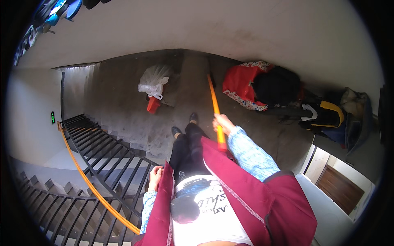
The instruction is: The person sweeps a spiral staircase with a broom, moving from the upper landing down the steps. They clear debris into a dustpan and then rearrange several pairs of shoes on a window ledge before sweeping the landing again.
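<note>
My right hand [224,123] is closed around a long orange-yellow pole [214,98] with a red end cap. The pole slants away towards the wall, and a dark shape lies at its far end, too dim to make out. My left hand [155,177] hangs low beside the edge of my maroon jacket [165,181], near the stair railing. Its fingers are bent, and whether they grip the cloth is unclear. Ahead on the concrete floor [197,89] a white plastic bag [153,84] sits against a red plastic container [153,105], partly covering it.
A red patterned bag [241,81] and a black bundle [276,86] lie along the wall at right. Beyond them are more bags and cloth [354,113]. Stairs [154,141] descend at left beside a black metal railing with an orange handrail [89,181]. Several shoes [52,20] appear upper left.
</note>
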`<control>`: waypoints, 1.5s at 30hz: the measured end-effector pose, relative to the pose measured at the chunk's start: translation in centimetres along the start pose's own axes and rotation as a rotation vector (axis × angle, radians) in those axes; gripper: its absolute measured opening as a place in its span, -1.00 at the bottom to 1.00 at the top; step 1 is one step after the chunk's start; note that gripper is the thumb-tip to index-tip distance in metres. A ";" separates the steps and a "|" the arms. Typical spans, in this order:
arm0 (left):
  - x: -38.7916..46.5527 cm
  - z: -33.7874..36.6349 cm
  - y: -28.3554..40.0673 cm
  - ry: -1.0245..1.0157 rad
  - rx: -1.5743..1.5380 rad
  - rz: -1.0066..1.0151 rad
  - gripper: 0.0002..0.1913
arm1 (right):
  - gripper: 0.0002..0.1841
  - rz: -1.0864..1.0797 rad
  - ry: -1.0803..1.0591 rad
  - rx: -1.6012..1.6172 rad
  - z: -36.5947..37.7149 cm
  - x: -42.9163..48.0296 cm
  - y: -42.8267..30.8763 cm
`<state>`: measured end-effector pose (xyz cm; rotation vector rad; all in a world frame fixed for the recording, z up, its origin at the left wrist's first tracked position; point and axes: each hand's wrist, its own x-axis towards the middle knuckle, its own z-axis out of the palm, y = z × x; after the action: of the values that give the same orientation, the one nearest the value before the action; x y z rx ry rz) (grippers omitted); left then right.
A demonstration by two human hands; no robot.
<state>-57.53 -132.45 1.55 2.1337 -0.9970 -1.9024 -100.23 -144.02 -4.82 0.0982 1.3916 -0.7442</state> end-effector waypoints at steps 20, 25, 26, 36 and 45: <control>20.4 -13.5 -5.8 -0.204 0.105 0.181 -0.80 | -0.76 -0.073 0.232 -0.367 10.5 10.4 5.1; 25.6 -17.9 -8.2 -0.075 0.395 0.176 -0.79 | -0.65 0.063 0.376 -0.748 9.8 5.4 13.6; 24.9 -18.5 -8.2 -0.151 0.234 0.227 -0.79 | -0.64 0.097 0.368 -0.822 9.8 4.4 14.6; 24.9 -23.4 -12.1 -0.257 0.299 0.339 -0.77 | -0.54 0.106 0.399 -1.092 11.5 -8.8 23.0; 25.3 -27.0 -17.2 -0.257 0.283 0.268 -0.75 | -0.54 -0.054 0.623 -0.984 14.7 -0.2 21.5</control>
<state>-25.98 -141.52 -22.72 1.7890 -1.6000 -2.0325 -76.45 -134.38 -9.18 -0.5218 2.2248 0.0160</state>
